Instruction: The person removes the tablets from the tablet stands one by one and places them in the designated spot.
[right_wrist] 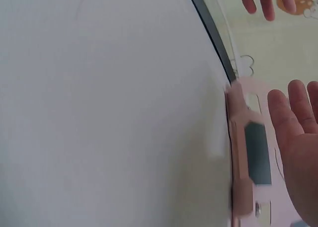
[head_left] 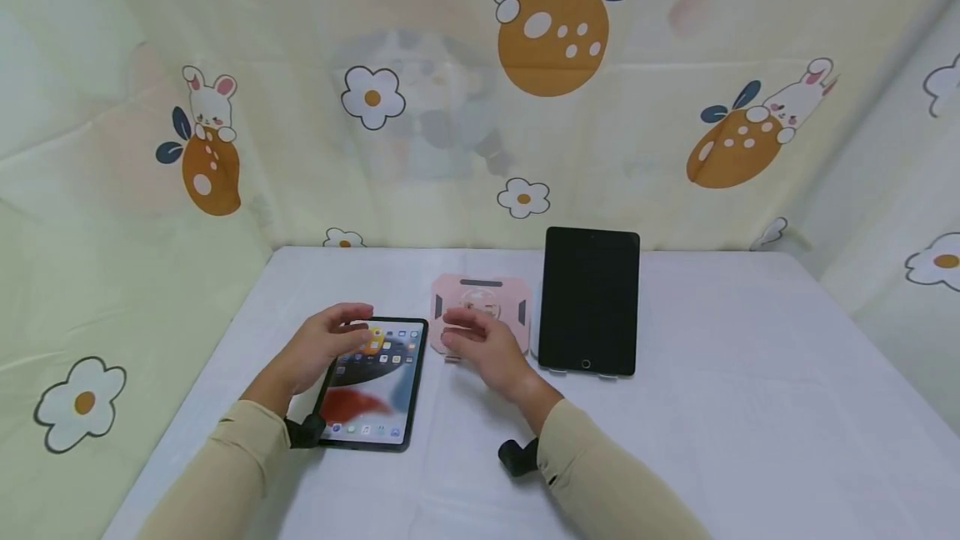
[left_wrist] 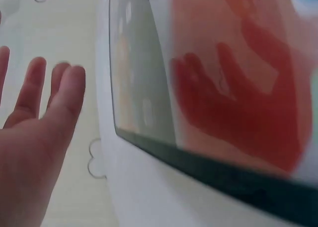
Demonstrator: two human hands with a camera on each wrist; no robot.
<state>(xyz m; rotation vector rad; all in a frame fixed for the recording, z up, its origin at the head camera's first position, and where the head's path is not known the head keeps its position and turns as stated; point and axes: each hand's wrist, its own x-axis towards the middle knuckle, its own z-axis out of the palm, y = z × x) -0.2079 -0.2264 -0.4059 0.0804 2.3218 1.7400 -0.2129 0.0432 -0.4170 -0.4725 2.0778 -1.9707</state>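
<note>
A lit tablet lies on the table at left, its home screen showing app icons. My left hand hovers over the tablet's upper left edge, holding nothing. Seen from the left wrist, the fingers of that hand are loosely extended beside the glossy screen, which reflects them. My right hand is held over a flat pink panel with dark slots and a cartoon print, covering its lower middle. In the right wrist view this hand has relaxed fingers and holds nothing beside the pink panel.
A second tablet with a dark screen stands propped upright right of the pink panel, on a clear holder. The table has a white cover. Behind and beside it hangs a printed curtain.
</note>
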